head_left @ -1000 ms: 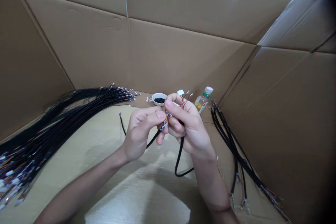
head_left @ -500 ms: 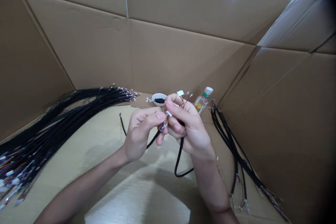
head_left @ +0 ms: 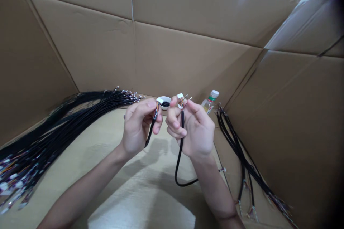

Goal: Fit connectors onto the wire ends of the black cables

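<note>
Between the thumb and fingers of my left hand [head_left: 137,125] is pinched the end of a black cable [head_left: 150,132]. Twisted coloured wires come out of its sheath and run to a white connector [head_left: 159,100]. My right hand [head_left: 200,130] holds another black cable end [head_left: 182,123] among its fingers, its thumb lifted off to the side. A second white connector [head_left: 180,96] and some loose thin wires [head_left: 188,97] stick up above those fingers. Below, this cable loops down and passes behind the right wrist. The two connectors are apart.
A large bundle of black cables [head_left: 67,123] lies along the left. Behind the hands stands a white bowl [head_left: 160,107] of small black parts. A bottle with a white cap [head_left: 211,101] and more cables [head_left: 242,150] are on the right. Cardboard walls [head_left: 188,53] enclose the table.
My hands have moved apart, the left one going left and up with its connector. The right thumb has lifted away from the fingers, and more of the right cable shows.
</note>
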Tool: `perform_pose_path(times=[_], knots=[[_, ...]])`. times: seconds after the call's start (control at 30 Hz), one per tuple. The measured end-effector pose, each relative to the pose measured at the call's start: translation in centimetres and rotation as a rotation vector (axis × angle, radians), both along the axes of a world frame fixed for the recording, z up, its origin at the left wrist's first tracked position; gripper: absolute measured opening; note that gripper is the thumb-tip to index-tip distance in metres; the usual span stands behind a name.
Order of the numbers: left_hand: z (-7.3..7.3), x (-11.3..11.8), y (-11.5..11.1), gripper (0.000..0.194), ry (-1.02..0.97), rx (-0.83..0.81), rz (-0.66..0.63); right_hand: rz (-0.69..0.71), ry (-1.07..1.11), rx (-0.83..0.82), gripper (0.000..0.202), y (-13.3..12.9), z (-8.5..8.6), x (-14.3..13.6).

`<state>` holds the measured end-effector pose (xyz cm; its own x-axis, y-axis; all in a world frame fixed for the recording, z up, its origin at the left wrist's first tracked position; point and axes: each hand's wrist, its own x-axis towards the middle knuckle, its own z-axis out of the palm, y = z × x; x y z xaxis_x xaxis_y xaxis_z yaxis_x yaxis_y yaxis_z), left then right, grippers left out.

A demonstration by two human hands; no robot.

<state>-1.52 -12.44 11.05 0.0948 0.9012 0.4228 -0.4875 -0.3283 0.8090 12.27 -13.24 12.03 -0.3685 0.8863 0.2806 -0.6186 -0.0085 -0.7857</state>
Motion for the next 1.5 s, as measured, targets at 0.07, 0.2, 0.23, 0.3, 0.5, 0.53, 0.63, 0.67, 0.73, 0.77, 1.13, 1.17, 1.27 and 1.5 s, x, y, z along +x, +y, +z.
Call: perform_pose_path(times=[0.07, 0.2, 0.23, 0.3, 0.5, 0.53, 0.63, 0.67, 0.73, 0.77, 1.13, 1.17, 1.27, 1.5], knots=[[-0.1, 0.2, -0.1, 0.038, -0.007, 0.005, -0.002, -0.005, -0.008, -0.008, 0.025, 0.0, -0.2, -0.2], [-0.4, 0.6, -0.2, 0.036, -0.024, 0.019, 0.014, -0.073, -0.029, 0.009, 0.028, -0.2, -0.4, -0.9], [-0.5, 0.6, -0.2, 0.036, -0.027, 0.016, 0.026, -0.098, -0.037, 0.02, 0.029, -0.2, -0.5, -1.0], [-0.6, 0.6, -0.1, 0.036, -0.031, 0.006, 0.049, -0.137, -0.052, 0.044, 0.029, -0.3, -0.5, -1.2], [-0.7, 0.5, 0.1, 0.037, -0.043, 0.01, 0.041, -0.165, -0.05, 0.084, 0.029, -0.2, -0.8, -1.2], [-0.7, 0.4, 0.2, 0.037, -0.05, 0.016, 0.039, -0.172, -0.054, 0.089, 0.03, -0.2, -0.8, -1.1], [-0.7, 0.3, 0.2, 0.037, -0.067, 0.03, 0.059, -0.22, -0.09, 0.115, 0.029, -0.3, -0.8, -1.1], [-0.7, 0.2, 0.3, 0.037, -0.067, 0.038, 0.071, -0.248, -0.103, 0.125, 0.028, -0.4, -0.8, -1.0], [-0.7, 0.1, 0.2, 0.036, -0.059, 0.066, 0.098, -0.319, -0.114, 0.139, 0.026, -0.4, -0.8, -1.1], [-0.7, 0.1, 0.2, 0.036, -0.053, 0.085, 0.109, -0.357, -0.106, 0.14, 0.024, -0.3, -0.8, -1.1], [-1.6, -1.6, 2.3, 0.034, 0.408, 0.713, 0.547, -0.443, -0.002, 0.209, 0.022, -0.1, -0.9, -1.0], [-1.7, -1.8, 2.7, 0.032, 0.478, 0.781, 0.611, -0.443, 0.001, 0.226, 0.021, -0.2, -0.9, -1.0], [-1.6, -2.3, 3.4, 0.025, 0.564, 0.792, 0.681, -0.445, 0.004, 0.275, 0.015, -0.5, -0.9, -0.9], [0.0, -3.0, 0.9, 0.012, 0.441, 0.731, 0.711, -0.439, -0.049, 0.357, 0.014, -0.9, -1.1, -1.2]])
